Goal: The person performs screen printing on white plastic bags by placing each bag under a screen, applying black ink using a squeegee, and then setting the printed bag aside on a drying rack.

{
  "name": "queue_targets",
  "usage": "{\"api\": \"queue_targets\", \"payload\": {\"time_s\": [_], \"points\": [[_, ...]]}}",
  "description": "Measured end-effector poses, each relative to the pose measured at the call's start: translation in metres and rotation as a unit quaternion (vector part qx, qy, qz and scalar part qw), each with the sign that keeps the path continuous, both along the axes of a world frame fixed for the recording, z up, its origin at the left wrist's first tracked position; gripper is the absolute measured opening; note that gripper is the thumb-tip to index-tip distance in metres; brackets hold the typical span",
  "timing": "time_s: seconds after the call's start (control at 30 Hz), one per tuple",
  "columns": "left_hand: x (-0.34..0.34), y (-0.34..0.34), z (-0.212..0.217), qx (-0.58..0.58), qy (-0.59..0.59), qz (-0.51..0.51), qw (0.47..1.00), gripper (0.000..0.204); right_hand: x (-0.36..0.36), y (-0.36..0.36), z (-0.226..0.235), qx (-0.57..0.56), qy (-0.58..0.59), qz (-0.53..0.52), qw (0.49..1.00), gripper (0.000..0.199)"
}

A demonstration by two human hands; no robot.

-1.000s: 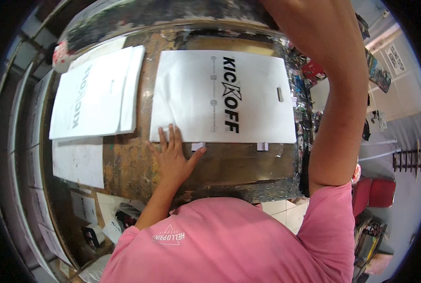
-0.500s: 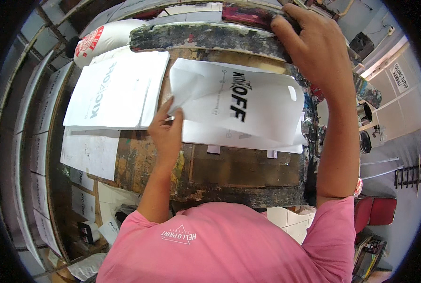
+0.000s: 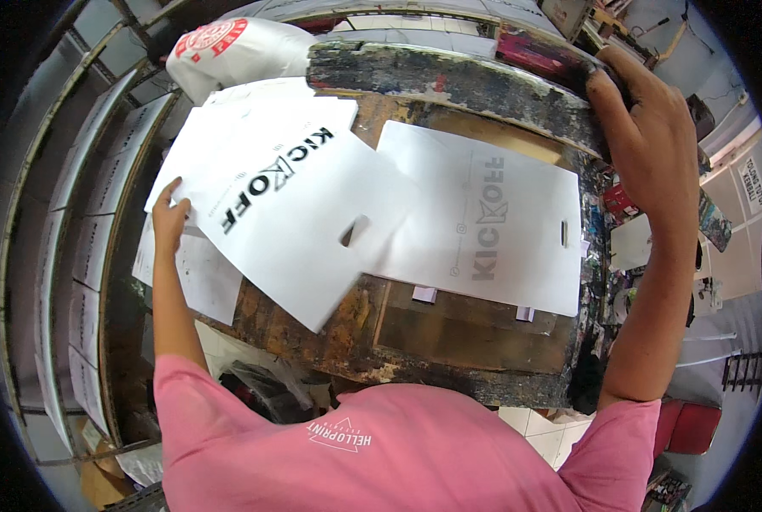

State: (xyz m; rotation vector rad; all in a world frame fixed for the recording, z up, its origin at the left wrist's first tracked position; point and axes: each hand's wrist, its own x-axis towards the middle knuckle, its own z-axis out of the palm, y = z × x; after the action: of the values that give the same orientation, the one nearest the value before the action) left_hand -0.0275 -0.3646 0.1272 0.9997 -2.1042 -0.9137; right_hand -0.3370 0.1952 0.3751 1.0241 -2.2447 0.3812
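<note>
My left hand (image 3: 171,213) pinches the left edge of a white flat bag (image 3: 313,264) with bold black lettering and a cut-out handle slot. This bag slants over a stack of white bags (image 3: 202,128) at the left, its near corner reaching over the worktable. Another white bag (image 3: 526,222) lies flat on the printing board, its faint grey lettering upside down to me. My right hand (image 3: 654,128) is wrapped round the right end of a raised, ink-stained wooden screen frame (image 3: 449,81); the exact grip under the fingers is hidden.
Small pale tabs (image 3: 424,294) stick to the board by the flat bag's near edge. Racks (image 3: 99,256) of printed sheets stand along the left. A full white sack (image 3: 236,60) with a red print sits at the far left. A red stool (image 3: 692,427) stands at the right.
My left hand has carried the black-lettered bag leftward off the board and over the stack, uncovering the bag with faint lettering. My right hand stays on the raised frame; the whole view has shifted.
</note>
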Motion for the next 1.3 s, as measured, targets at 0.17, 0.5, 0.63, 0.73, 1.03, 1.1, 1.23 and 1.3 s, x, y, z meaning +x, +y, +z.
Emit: {"api": "queue_targets", "payload": {"time_s": [0.17,0.5,0.63,0.73,1.03,1.1,1.23,1.3], "points": [[-0.05,-0.005,0.026,-0.264,-0.367,0.227,0.863,0.088,-0.005,0.003,-0.001,-0.013,0.029,-0.026,0.999,0.05],[-0.04,0.392,0.048,0.625,0.357,-0.348,0.601,0.096,0.098,0.03,-0.107,0.159,-0.136,0.004,0.978,0.07],[-0.026,0.398,-0.015,0.69,0.205,-0.202,0.665,0.113,0.114,0.055,-0.179,0.185,-0.276,0.068,0.941,0.034],[-0.023,0.396,-0.054,0.715,0.157,-0.158,0.663,0.112,0.126,0.058,-0.232,0.118,-0.329,0.115,0.93,0.035],[-0.002,0.399,-0.105,0.679,0.192,-0.175,0.687,0.111,0.037,0.015,-0.289,0.141,-0.234,0.09,0.958,0.05],[0.0,0.399,-0.106,0.678,0.193,-0.18,0.686,0.112,-0.014,-0.006,-0.298,0.138,-0.203,0.082,0.966,0.042],[0.003,0.399,-0.107,0.68,0.214,-0.183,0.677,0.109,-0.122,-0.052,-0.311,0.123,-0.139,0.072,0.98,0.033],[0.008,0.396,-0.115,0.682,0.215,-0.187,0.673,0.107,-0.171,-0.067,-0.308,0.135,-0.119,0.06,0.982,0.033]]}}
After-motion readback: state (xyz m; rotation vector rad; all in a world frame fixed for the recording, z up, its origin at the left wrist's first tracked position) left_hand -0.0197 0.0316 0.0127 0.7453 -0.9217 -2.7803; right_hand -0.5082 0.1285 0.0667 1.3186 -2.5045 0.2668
